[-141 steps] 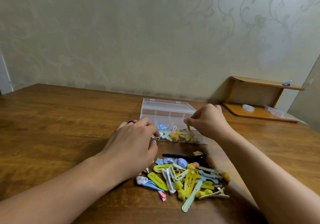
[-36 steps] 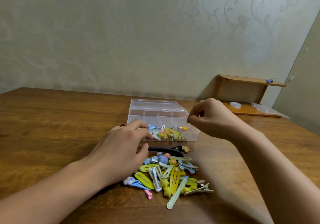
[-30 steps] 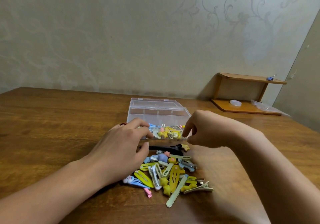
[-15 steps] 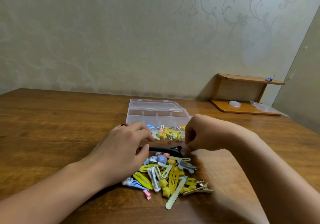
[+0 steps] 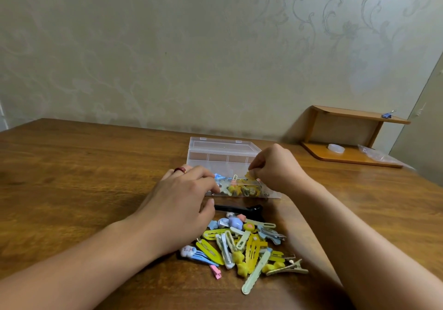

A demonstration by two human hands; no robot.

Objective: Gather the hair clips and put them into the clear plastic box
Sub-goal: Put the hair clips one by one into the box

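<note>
Left of centre, my left hand point(image 5: 182, 199) rested with fingers curled on the near-left corner of the clear plastic box point(image 5: 225, 163). Just right of it, my right hand point(image 5: 275, 166) pinched a small yellow hair clip point(image 5: 249, 175) over the box's open front compartment. The heap of colourful hair clips point(image 5: 242, 242) lay lower centre, nearer that right hand.

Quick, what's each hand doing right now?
Left hand: fingers curled on the near-left edge of the clear plastic box, steadying it.
Right hand: pinching a small yellow hair clip over the box.
</note>
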